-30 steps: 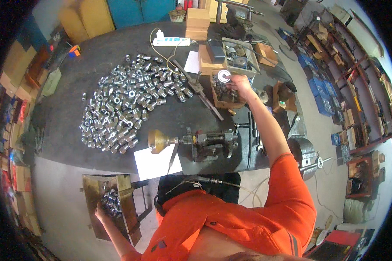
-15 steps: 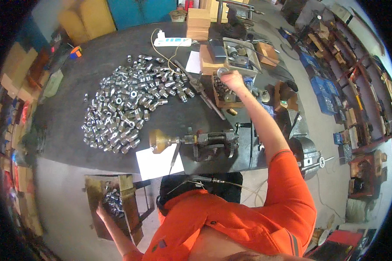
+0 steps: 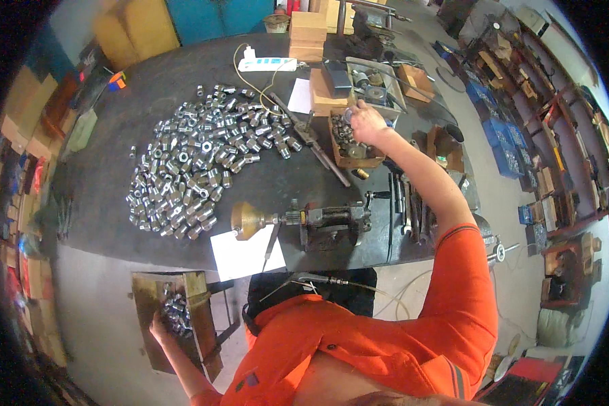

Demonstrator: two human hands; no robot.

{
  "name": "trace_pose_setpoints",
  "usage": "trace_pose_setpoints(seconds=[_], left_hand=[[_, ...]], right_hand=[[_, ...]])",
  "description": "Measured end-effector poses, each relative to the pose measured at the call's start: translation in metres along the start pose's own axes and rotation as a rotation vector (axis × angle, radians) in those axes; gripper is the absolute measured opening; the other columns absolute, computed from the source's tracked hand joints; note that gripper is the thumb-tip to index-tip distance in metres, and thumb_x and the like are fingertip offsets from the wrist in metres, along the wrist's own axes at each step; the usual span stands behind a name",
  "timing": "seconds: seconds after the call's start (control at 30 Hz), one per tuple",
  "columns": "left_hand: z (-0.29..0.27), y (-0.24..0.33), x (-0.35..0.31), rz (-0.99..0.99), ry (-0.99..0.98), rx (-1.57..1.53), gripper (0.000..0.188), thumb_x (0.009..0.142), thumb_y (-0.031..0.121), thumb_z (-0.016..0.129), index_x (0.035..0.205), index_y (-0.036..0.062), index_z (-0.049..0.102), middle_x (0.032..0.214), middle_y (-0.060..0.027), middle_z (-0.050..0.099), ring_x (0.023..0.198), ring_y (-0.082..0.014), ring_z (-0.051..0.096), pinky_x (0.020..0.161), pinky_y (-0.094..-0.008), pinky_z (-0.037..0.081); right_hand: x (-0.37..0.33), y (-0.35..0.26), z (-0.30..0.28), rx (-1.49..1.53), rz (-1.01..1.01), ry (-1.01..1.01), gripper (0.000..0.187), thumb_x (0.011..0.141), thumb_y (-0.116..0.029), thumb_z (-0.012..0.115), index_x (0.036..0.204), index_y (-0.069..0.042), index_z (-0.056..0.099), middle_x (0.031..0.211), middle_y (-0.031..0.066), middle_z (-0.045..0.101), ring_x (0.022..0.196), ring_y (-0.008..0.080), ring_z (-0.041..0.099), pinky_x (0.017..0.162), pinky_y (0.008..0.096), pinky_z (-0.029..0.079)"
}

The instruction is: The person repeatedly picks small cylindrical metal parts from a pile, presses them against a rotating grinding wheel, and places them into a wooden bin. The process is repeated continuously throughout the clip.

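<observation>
Head view shows the right hand point(image 3: 367, 124) palm down over a cardboard box point(image 3: 358, 163) toward the right side of the table point(image 3: 111, 122), fingers partly curled at a shiny round piece point(image 3: 349, 116) by the box's far edge; whether they grip it I cannot tell. This piece lies at the hand's left, against or just beside the fingertips, its long axis too small to make out; the right hand is far the nearer. Small metal parts point(image 3: 345, 140) fill the box below. Left of the box, a bar-handled tool point(image 3: 312, 141) slants from far left to near right. Farther left spreads a heap of fittings point(image 3: 183, 162). Outside the table's near edge, the left hand point(image 3: 157, 328) reaches into a wooden box point(image 3: 197, 285) beside loose fittings point(image 3: 177, 317), its opening and any hold unclear.
</observation>
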State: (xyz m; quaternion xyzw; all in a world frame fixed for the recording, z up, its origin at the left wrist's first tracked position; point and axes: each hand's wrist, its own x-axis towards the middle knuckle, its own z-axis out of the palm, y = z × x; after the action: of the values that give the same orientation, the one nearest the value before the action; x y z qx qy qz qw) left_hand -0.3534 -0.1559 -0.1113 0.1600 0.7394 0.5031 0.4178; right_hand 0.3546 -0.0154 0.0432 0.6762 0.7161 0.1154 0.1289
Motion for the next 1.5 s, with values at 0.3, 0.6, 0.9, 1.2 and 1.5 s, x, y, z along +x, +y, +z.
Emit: trace_pose_setpoints(seconds=[0.3,0.6,0.9,1.2,1.5], left_hand=[[-0.001,-0.010,0.005,-0.067,0.029,-0.038,0.027,0.071,0.015,0.060,0.086,-0.0078,0.058,0.077,-0.0105,0.058,0.060,-0.0200,0.054,0.054,-0.0319,0.047],[-0.030,-0.033,0.029,0.042,0.066,-0.013,0.030,0.067,0.022,0.067,0.081,-0.0049,0.061,0.075,-0.0077,0.058,0.054,-0.0178,0.052,0.045,-0.0294,0.044],[-0.019,-0.020,0.017,-0.037,0.082,0.111,0.026,0.067,0.026,0.067,0.072,0.0011,0.061,0.063,-0.0048,0.055,0.042,-0.0122,0.045,0.034,-0.0239,0.033],[-0.018,-0.019,0.002,-0.061,0.100,-0.050,0.029,0.067,0.025,0.067,0.077,-0.0017,0.060,0.067,-0.0063,0.057,0.046,-0.0138,0.048,0.038,-0.0252,0.037],[-0.033,-0.034,0.021,-0.111,0.127,-0.064,0.025,0.068,0.017,0.066,0.081,-0.0027,0.059,0.071,-0.0057,0.055,0.052,-0.0168,0.049,0.045,-0.0291,0.041]], right_hand=[[-0.018,0.007,0.025,0.173,-0.139,0.269,0.047,0.052,-0.012,0.062,0.095,0.005,0.054,0.126,0.0148,0.036,0.107,0.0308,0.041,0.090,0.0352,0.039],[-0.027,0.009,0.008,0.326,0.007,0.176,0.049,0.051,-0.013,0.060,0.100,-0.009,0.059,0.117,0.0179,0.044,0.104,0.0320,0.046,0.087,0.0354,0.040],[-0.014,0.018,0.032,0.498,0.069,0.208,0.048,0.052,-0.012,0.058,0.100,-0.006,0.059,0.119,0.0164,0.044,0.104,0.0319,0.047,0.087,0.0356,0.040],[-0.015,-0.002,0.035,0.257,0.092,0.189,0.048,0.054,-0.015,0.060,0.100,-0.003,0.055,0.127,0.0162,0.036,0.108,0.0347,0.042,0.092,0.0360,0.036],[-0.018,-0.009,0.029,0.222,0.175,0.216,0.047,0.052,-0.015,0.060,0.098,-0.004,0.057,0.128,0.0173,0.034,0.108,0.0326,0.040,0.090,0.0361,0.038]])
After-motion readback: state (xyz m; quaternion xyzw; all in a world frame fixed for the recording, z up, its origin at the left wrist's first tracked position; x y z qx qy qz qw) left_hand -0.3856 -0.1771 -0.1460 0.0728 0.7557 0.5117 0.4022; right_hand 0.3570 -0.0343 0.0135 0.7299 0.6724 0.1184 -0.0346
